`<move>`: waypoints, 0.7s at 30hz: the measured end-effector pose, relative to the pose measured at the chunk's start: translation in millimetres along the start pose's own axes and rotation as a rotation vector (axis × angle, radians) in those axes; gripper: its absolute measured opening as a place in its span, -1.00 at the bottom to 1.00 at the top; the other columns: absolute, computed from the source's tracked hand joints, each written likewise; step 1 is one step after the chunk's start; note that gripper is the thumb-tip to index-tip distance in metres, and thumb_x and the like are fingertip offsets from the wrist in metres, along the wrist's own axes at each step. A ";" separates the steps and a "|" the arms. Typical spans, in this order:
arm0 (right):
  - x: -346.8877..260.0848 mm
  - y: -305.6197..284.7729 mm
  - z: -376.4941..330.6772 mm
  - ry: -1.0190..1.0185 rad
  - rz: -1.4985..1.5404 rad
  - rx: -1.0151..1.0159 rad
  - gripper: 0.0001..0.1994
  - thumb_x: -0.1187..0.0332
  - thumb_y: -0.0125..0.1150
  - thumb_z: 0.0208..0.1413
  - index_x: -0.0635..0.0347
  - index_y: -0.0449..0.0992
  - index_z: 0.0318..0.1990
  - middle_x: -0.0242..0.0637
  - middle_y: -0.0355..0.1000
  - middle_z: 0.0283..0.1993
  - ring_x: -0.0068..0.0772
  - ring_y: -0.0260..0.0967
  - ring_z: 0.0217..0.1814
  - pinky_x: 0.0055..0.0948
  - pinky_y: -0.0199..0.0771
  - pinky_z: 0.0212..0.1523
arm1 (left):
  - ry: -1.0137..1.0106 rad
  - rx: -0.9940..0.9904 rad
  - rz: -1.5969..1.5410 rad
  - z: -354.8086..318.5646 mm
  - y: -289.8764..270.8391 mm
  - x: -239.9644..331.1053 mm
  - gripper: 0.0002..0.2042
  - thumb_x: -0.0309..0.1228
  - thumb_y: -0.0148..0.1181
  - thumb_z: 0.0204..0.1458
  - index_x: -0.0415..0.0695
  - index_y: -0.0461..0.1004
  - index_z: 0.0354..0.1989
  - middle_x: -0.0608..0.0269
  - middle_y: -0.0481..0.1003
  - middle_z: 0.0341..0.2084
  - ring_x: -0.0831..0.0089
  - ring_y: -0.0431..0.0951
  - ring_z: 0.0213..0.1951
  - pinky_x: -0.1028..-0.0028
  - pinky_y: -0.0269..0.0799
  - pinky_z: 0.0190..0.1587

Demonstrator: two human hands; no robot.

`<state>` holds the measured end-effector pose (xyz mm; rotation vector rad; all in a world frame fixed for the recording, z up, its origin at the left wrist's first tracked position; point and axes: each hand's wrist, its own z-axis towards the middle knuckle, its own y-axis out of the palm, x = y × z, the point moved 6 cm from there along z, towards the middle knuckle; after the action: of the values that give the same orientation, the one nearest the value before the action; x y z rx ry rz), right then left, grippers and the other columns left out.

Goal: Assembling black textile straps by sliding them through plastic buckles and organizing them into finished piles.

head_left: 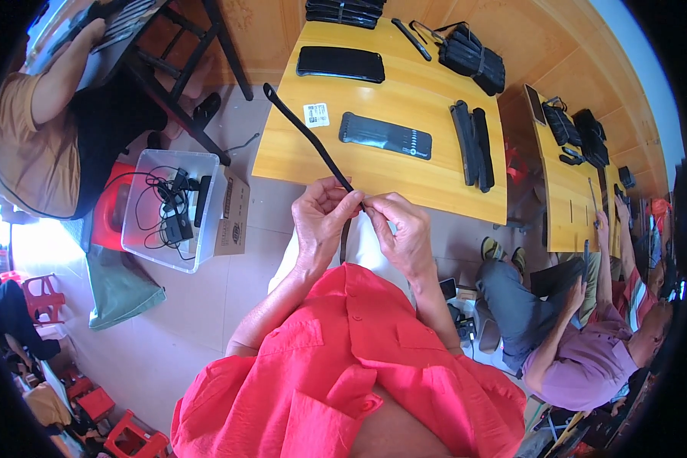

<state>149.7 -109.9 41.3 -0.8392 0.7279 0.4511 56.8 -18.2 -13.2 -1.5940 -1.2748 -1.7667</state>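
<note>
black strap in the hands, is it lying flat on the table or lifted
Partly lifted: both hands pinch the black strap at the table edge.

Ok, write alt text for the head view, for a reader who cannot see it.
Both bare hands, left hand and right hand, pinch a long thin black strap at the near edge of a yellow wooden table. Flat black cases and folded black straps lie on it; a clear plastic bin of cables sits left.

Pale tiled floor (198, 305), yellow wooden tables (404, 153), red plastic stools (133, 443)
</note>
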 end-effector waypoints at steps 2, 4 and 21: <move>0.0 0.3 -0.5 0.008 -0.021 0.001 -0.89 0.62 0.17 -0.09 0.35 0.51 -0.35 -0.14 0.45 -0.44 -0.24 0.44 -0.44 -0.46 0.38 -0.44 | 0.004 0.007 0.008 -0.4 0.1 -0.4 -0.73 -0.54 0.23 -0.06 -0.39 0.38 -0.20 0.16 0.49 -0.49 0.56 0.50 -0.45 0.63 0.47 -0.37; 0.7 0.4 -1.2 0.007 -0.019 0.010 -0.88 0.61 0.17 -0.09 0.34 0.51 -0.34 -0.15 0.45 -0.45 -0.24 0.44 -0.44 -0.45 0.38 -0.44 | 0.014 0.014 -0.011 0.0 0.0 -0.9 -0.74 -0.55 0.22 -0.06 -0.38 0.38 -0.20 0.17 0.49 -0.50 0.56 0.50 -0.45 0.63 0.47 -0.36; 11.7 11.7 -6.7 0.026 -0.025 0.015 -0.88 0.64 0.16 -0.09 0.34 0.48 -0.34 -0.15 0.42 -0.45 -0.20 0.41 -0.43 -0.39 0.38 -0.44 | 0.004 0.044 0.031 -1.9 -3.9 -6.7 -0.75 -0.57 0.19 -0.05 -0.39 0.38 -0.18 0.16 0.49 -0.49 0.57 0.50 -0.45 0.64 0.47 -0.37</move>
<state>147.7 -107.3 23.8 -0.8409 0.7431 0.4124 54.2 -19.6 -20.6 -1.5767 -1.2722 -1.7106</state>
